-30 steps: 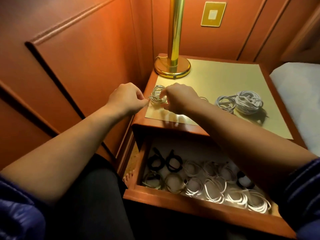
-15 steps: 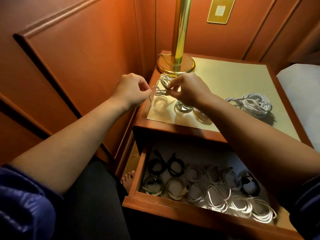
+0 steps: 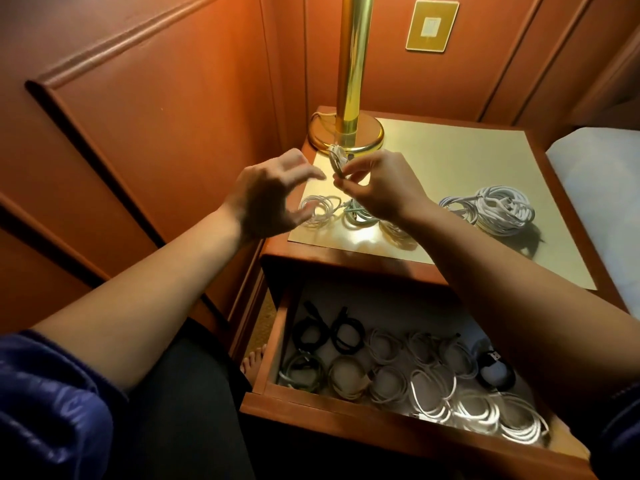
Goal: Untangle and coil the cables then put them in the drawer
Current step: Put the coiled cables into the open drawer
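Observation:
My right hand (image 3: 381, 188) pinches a small coiled white cable (image 3: 337, 161) and holds it up above the nightstand top (image 3: 450, 157). My left hand (image 3: 270, 195) hovers just left of it with its fingers spread and nothing in them. Under the hands lie a white coil (image 3: 317, 209), a greenish coil (image 3: 360, 218) and a further coil partly hidden by my right wrist. A large tangle of white cables (image 3: 495, 209) sits at the right of the top. The open drawer (image 3: 311, 407) below holds several coiled black and white cables (image 3: 429, 389).
A brass lamp (image 3: 349, 129) stands at the back left of the nightstand, close behind the raised coil. Wood panelling lines the wall to the left. A bed edge (image 3: 602, 188) lies at the right. My foot (image 3: 254, 358) shows beside the drawer.
My left hand has let go of the coil and spread its fingers. My right hand alone keeps the coil, raised a little nearer the lamp base.

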Motion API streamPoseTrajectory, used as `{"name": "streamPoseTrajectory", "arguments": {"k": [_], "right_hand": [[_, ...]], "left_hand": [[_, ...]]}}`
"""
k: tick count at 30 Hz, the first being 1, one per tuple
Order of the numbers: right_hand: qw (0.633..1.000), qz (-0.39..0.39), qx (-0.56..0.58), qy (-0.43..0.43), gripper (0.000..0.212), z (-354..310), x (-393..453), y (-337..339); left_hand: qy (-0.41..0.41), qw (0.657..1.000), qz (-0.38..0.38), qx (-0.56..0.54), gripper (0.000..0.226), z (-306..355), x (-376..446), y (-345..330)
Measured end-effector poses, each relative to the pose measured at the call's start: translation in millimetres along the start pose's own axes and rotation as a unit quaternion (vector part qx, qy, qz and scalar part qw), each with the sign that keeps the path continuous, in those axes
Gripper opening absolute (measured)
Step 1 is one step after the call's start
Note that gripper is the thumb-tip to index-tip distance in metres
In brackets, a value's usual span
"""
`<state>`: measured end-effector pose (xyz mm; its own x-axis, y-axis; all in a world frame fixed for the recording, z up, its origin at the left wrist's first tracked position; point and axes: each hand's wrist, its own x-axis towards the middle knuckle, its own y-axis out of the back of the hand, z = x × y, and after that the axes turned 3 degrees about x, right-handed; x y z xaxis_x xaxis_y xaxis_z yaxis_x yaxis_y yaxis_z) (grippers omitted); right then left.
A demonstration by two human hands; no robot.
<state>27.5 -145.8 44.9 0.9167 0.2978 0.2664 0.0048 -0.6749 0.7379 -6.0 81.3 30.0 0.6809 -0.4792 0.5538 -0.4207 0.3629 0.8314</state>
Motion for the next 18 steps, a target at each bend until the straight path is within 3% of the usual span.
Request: {"name": "streamPoseTrajectory", "arguments": {"k": [2,4,6,10,14,18], "right_hand": [[1.0,0.008,0.021,0.0,0.023,0,-2,6],[0.999,0.006,0.037,-0.002,0.025,-1,-3,10],[0.999,0.008,0.038,0.001,0.025,0,-5,13],[0.999,0.008,0.046,-0.003,0.025,5,-9,16],[0.998,0.008,0.055,-0.007,0.024,8,-11,18],[0.998,0.002,0.056,-0.001,0.023,9,-13,17]], "left_hand": [[-0.062,0.992,-0.078,0.081,0.042,-2,1,-6],[-0.075,0.976,-0.163,0.124,0.04,-3,1,-14],[-0.066,0.977,-0.176,0.104,0.033,-3,0,-20],[0.057,0.987,-0.145,-0.03,0.037,-2,-4,-25],[0.105,0.989,-0.099,-0.035,0.059,7,-5,-30],[0.266,0.944,-0.195,-0.011,0.071,10,10,-37]]}}
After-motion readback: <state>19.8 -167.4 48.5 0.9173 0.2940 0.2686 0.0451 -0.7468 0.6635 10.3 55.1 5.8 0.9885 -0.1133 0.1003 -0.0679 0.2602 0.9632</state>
